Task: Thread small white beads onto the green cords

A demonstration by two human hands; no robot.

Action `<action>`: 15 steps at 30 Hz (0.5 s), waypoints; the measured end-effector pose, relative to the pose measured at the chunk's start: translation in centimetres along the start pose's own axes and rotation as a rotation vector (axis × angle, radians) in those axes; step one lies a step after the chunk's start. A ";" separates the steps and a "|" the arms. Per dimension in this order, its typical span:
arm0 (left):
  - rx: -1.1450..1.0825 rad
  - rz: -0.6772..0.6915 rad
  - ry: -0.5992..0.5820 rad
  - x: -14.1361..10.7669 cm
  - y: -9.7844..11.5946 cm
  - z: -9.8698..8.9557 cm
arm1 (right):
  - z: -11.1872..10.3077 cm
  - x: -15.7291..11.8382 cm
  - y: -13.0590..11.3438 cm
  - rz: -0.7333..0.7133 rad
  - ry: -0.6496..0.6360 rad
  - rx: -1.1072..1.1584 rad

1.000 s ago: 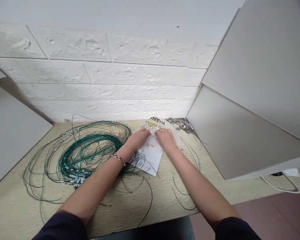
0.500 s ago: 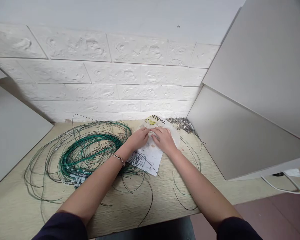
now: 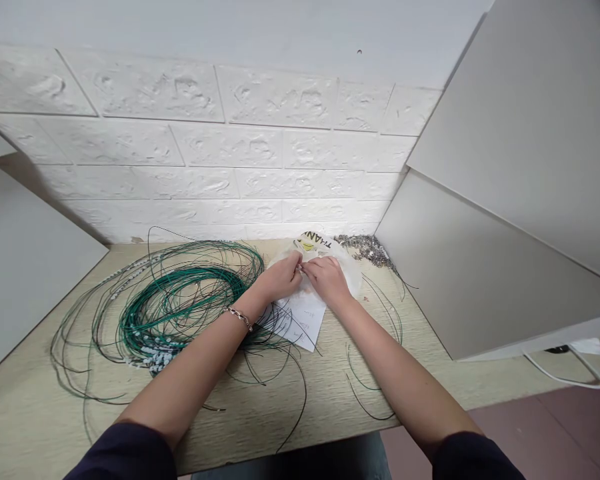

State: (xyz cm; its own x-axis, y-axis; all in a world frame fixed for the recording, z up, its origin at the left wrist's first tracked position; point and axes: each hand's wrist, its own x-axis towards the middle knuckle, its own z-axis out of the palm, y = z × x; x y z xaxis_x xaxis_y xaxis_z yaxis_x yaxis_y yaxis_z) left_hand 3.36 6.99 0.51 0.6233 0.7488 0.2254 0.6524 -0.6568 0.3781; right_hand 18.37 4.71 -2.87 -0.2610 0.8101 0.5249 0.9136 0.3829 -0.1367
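Observation:
Above a white plastic bag [image 3: 349, 270] with printed lettering, my left hand [image 3: 283, 275] and my right hand [image 3: 326, 277] meet fingertip to fingertip. Both are closed in a pinch. A tiny pale piece seems to show between the fingertips, too small to name. Under the bag's near side lies a paper sheet [image 3: 304, 328] with handwriting. A large coil of green and black wires [image 3: 180, 293] spreads left of my left hand, with small white pieces [image 3: 160, 353] strung along it. Some wire ends reach over the paper, beneath my left wrist.
A heap of small dark metallic bits [image 3: 365, 248] lies in the back right corner, against the white brick-pattern wall [image 3: 257, 147]. Loose wires [image 3: 363, 383] lie by my right forearm. Grey panels [image 3: 460, 267] stand on both sides. A white cable [image 3: 555, 379] hangs at the right.
My fingertips have drawn closer together into a tighter pinch, and my left fingers are more curled and upright. The bag, paper and wires stay where they were.

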 end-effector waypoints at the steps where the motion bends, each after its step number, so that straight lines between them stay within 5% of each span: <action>1: 0.012 -0.003 -0.004 0.0 0.0 0.0 | 0.0 0.0 0.2 0.001 0.002 -0.010; 15: 0.204 -0.011 -0.061 0.5 0.1 0.7 | 0.1 -0.1 0.6 -0.019 -0.060 -0.178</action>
State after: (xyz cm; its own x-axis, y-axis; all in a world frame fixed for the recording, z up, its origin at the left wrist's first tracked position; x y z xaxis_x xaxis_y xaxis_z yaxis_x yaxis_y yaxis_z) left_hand 4.04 7.27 0.02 0.6367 0.7531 0.1657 0.7290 -0.6579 0.1890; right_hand 18.87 4.88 -3.05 -0.2918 0.8306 0.4744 0.9477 0.3180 0.0262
